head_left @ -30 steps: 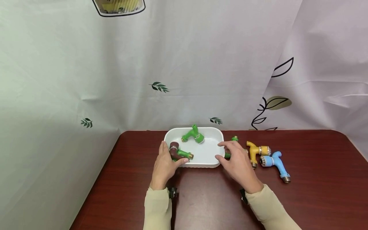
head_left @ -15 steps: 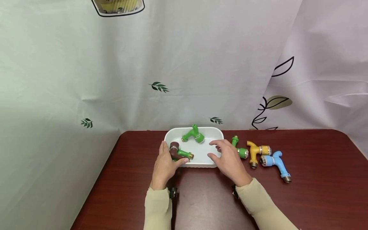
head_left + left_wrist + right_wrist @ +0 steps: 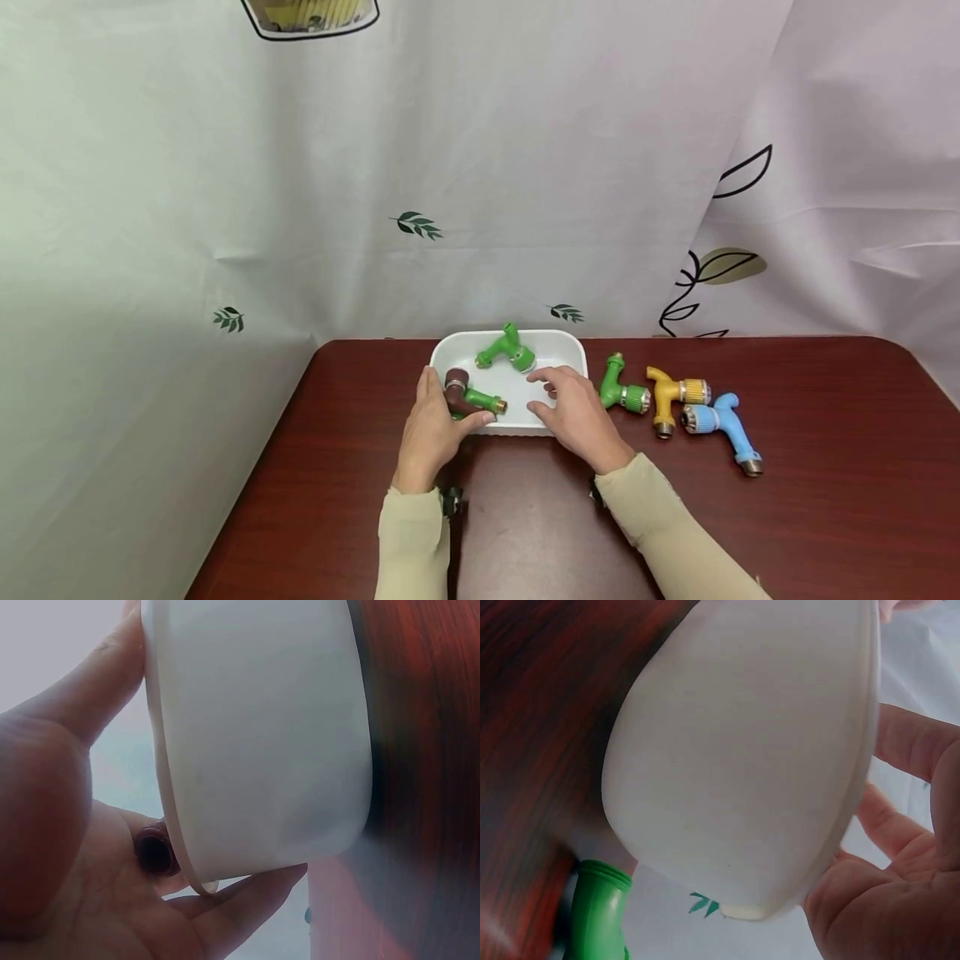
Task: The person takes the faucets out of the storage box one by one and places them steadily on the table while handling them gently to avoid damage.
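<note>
Fingers (image 3: 429, 386) of the left hand (image 3: 429, 435) lie along the outside of the left end of the white tray (image 3: 510, 387), with the thumb at its near rim, so that this hand holds the near left corner. On the right hand (image 3: 576, 410), thumb and forefinger stand well apart and slightly curved, with nothing between them; this hand reaches over the right part of the tray from the near side.

Close to the left thumb, inside the tray, lies a brown tap (image 3: 456, 390), and a green tap partly under it (image 3: 482, 401) points its brass end right. At the far side of the tray rests a second green tap (image 3: 512, 345), its spout toward the far rim and its handle to the right.

Just right of the tray, on the dark red table (image 3: 825, 433), lies a third green tap (image 3: 612, 390). Next comes a yellow tap (image 3: 663, 398), handle to the right, then a blue tap (image 3: 733, 427), nearer and farther right, its handle to the left and its threaded end toward the near side. Pale sleeves (image 3: 412, 533) cover both forearms. Beyond the far edge hangs white cloth (image 3: 525, 150) printed with leaves.
</note>
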The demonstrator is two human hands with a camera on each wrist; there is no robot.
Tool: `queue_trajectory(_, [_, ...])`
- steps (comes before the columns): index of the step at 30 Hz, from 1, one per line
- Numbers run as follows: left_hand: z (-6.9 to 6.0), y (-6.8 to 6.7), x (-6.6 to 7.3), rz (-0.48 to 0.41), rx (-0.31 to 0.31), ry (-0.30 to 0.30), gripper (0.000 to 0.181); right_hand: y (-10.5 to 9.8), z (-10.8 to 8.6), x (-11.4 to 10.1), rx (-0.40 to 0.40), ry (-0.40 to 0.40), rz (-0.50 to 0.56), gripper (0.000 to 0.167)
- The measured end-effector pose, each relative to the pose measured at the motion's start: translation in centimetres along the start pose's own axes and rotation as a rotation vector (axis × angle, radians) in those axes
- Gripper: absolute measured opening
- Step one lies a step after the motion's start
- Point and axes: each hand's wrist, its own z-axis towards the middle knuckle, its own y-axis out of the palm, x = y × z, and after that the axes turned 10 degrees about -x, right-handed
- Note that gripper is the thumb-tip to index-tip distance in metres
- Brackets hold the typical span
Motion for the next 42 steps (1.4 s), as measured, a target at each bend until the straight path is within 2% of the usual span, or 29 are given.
queue_trajectory(6, [0.1, 0.0, 0.0, 0.018, 0.008, 0.012, 0.12, 0.6, 0.8, -0.1, -0.021, -0.027, -0.016, 0.031])
queue_trajectory(14, [0.0, 0.2, 0.0, 0.038, 0.014, 0.018, 0.119, 1.5, 1.8, -0.9, -0.124, -0.001, 0.009, 0.033])
queue_trajectory(24, [0.0, 0.3, 0.1, 0.033, 0.022, 0.033, 0.119, 2.5, 2.3, -1.0, -0.147, 0.001, 0.029, 0.03])
queue_trajectory(34, [-0.1, 0.2, 0.0, 0.044, 0.021, 0.029, 0.117, 2.8, 3.0, -0.9, -0.217, 0.024, 0.026, 0.026])
queue_trajectory(42, [-0.1, 0.2, -0.1, 0.042, 0.022, 0.03, 0.117, 2.7, 3.1, -0.9, -0.264, -0.017, 0.006, 0.023])
